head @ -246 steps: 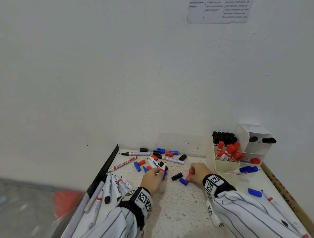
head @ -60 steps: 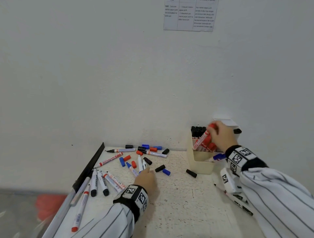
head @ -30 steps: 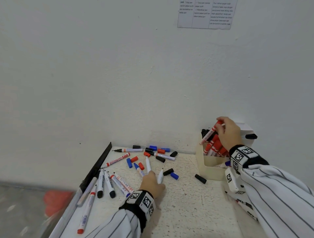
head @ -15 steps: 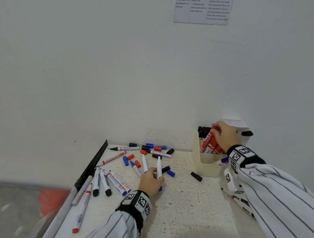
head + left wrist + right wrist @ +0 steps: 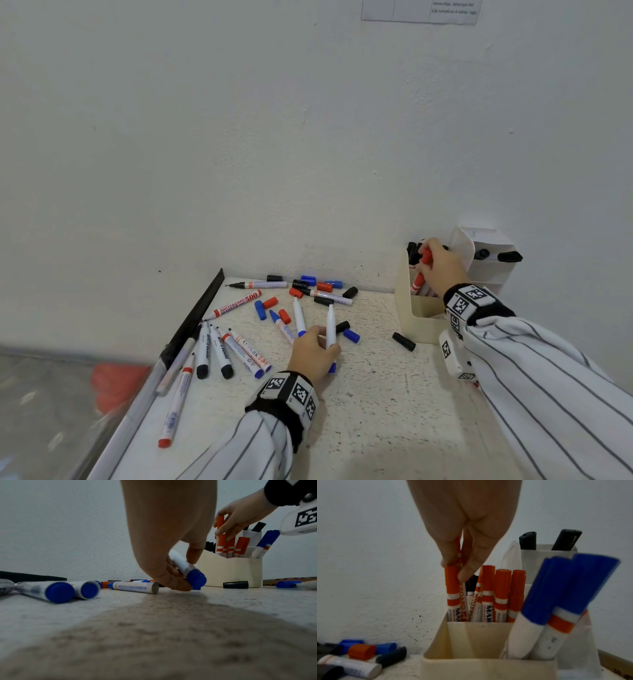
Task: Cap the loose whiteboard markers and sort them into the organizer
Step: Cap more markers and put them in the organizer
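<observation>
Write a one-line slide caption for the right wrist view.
Right hand lowers a red-capped marker among the red markers standing in the cream organizer.

Soft, even light throughout; wrist views dim, blurred near the lens.

A speckled white table (image 5: 376, 404) carries the cream organizer (image 5: 416, 320) at its far right, against the wall. Left of the organizer lie scattered markers (image 5: 236, 305) and loose caps (image 5: 351, 335) (red, blue, black); one black cap (image 5: 404, 341) lies just beside its front.
</observation>
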`<state>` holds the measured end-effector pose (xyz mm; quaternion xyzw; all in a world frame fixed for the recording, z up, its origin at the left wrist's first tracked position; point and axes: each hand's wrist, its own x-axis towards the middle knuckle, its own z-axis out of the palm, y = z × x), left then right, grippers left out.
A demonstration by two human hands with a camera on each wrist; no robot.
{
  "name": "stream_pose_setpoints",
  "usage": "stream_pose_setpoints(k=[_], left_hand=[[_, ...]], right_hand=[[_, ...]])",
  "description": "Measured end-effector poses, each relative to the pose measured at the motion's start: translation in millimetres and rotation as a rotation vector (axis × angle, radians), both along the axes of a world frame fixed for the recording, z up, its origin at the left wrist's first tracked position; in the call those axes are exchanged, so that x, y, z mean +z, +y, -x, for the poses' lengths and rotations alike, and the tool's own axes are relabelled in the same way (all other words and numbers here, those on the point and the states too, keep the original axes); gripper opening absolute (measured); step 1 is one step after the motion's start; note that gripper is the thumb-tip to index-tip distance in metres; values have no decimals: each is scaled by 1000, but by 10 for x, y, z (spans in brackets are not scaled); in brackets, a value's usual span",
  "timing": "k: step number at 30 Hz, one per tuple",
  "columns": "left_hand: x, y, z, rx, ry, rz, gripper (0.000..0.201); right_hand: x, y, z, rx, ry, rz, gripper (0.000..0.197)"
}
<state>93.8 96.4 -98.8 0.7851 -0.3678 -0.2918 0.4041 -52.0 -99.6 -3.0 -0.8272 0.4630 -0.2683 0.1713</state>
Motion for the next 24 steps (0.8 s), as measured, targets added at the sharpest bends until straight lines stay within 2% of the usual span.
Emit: stream_pose_setpoints(k=[3, 8, 12, 16, 18, 20, 22, 24], left_hand=[[-4, 0, -2, -1, 9, -9, 41], [-22, -13, -2, -11, 7, -21, 42], [-36, -11, -1, -5, 2, -11, 39], [-45, -13, -1, -4, 14, -10, 38], [-47, -17, -3, -1, 17, -14, 38], [-54, -21, -4, -1, 18, -19, 39], [-55, -26, -2, -5, 21, -21, 40], [-56, -28, -5, -5, 14, -23, 40]], right_hand=[[26, -6, -24, 0, 2, 41, 23], [126, 8, 0, -67, -220, 121, 27], [32, -64, 23, -25, -162, -6, 25], [-5, -65, 41, 30, -12, -40, 60], [-29, -70, 35, 32, 62, -48, 66], [-50, -98, 27, 31, 52, -21, 56], [-1, -128, 29, 31, -48, 47, 37], [84, -159, 47, 12, -105, 128, 30]])
